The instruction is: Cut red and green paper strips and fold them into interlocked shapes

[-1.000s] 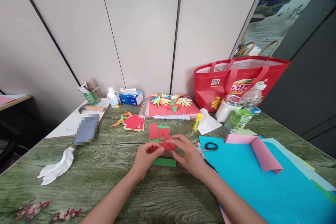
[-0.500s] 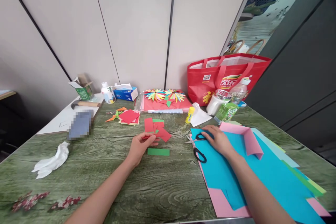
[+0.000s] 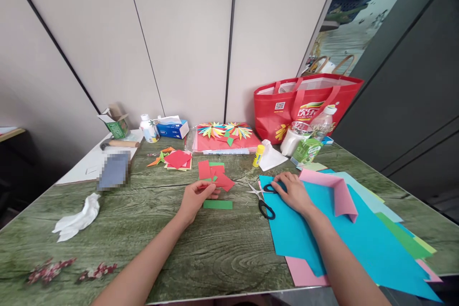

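Head view, left hand [image 3: 195, 198] narrowly pinched, its hold unclear, red paper pieces [image 3: 204, 170] just beyond it, right hand [image 3: 294, 192] touching black-handled scissors [image 3: 260, 196], grip unclear.

scissors [image 3: 260, 197], black-handled, blades spread, touched at one loop by the right hand [image 3: 294, 192]; red paper pieces [image 3: 218, 171], overlapped, flanked by the left hand [image 3: 194, 196], its grip unclear; green strip [image 3: 218, 204], laid just beside; blue sheet [image 3: 369, 244], laid over pink sheet [image 3: 304, 271].
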Demonstrator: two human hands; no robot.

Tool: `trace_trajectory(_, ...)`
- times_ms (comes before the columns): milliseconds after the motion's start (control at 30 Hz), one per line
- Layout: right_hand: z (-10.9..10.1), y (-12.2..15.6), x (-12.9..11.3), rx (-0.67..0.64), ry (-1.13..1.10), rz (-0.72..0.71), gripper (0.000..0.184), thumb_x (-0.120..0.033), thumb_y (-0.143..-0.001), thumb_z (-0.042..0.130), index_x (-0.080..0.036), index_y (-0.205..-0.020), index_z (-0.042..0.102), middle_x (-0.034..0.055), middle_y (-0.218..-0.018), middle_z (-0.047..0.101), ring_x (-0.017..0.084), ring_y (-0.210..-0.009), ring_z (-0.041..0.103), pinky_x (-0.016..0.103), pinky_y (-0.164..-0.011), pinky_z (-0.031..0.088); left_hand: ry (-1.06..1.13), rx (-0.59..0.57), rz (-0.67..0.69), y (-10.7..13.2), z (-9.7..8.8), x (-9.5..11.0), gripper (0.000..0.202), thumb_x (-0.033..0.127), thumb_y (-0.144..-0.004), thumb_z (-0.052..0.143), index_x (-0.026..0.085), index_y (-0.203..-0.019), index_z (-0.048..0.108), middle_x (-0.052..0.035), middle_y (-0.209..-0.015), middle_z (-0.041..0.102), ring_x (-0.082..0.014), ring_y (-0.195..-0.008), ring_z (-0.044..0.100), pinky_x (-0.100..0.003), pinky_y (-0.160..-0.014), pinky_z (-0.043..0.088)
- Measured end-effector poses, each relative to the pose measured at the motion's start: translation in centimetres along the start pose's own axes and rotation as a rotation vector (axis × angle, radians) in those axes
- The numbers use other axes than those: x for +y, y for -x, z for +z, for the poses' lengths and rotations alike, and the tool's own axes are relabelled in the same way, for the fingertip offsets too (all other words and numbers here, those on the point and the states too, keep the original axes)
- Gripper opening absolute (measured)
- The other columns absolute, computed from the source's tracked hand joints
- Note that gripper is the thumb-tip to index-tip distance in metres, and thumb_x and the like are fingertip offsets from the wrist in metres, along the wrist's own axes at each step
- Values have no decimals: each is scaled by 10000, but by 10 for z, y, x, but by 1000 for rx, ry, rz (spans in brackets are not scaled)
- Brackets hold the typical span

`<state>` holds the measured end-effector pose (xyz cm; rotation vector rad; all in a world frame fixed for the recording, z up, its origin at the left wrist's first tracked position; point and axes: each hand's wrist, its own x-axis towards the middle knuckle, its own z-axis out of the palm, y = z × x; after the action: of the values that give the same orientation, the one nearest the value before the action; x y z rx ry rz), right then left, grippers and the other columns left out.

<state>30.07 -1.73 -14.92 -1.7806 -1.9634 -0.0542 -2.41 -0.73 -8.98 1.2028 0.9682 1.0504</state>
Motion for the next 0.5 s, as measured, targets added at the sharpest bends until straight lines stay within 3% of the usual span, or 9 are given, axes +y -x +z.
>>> trace_trajectory(133, -1, -8, 15, 37, 16, 26, 348, -403, -891, 274, -179, -908, 540, 92, -915, 574, 224, -893, 516, 348, -787, 392, 4, 6, 4, 0, -2, -2, 288, 379, -667, 657, 113, -779, 660, -95, -809, 705, -230, -753, 656, -351, -699, 529)
trace_trajectory(267, -1, -19, 28, -49, 78, -48, 349, -381, -892, 273, -171, -846, 548, 88, -820, 576, 232, -827, 521, 363, -778, 384, 17, 26, -7, -2, -4, -4, 293, 374, -676, 653, 103, -787, 653, -96, -742, 702, -234, -749, 659, -363, -706, 529)
trace_trajectory(500, -3, -16, 22, -69, 88, -83, 341, -419, -874, 311, -195, -773, 547, 76, -791, 580, 229, -787, 528, 343, -718, 385, 6, 53, -22, -3, -6, -5, 299, 386, -670, 657, 106, -777, 652, -98, -714, 703, -229, -712, 666, -359, -695, 534)
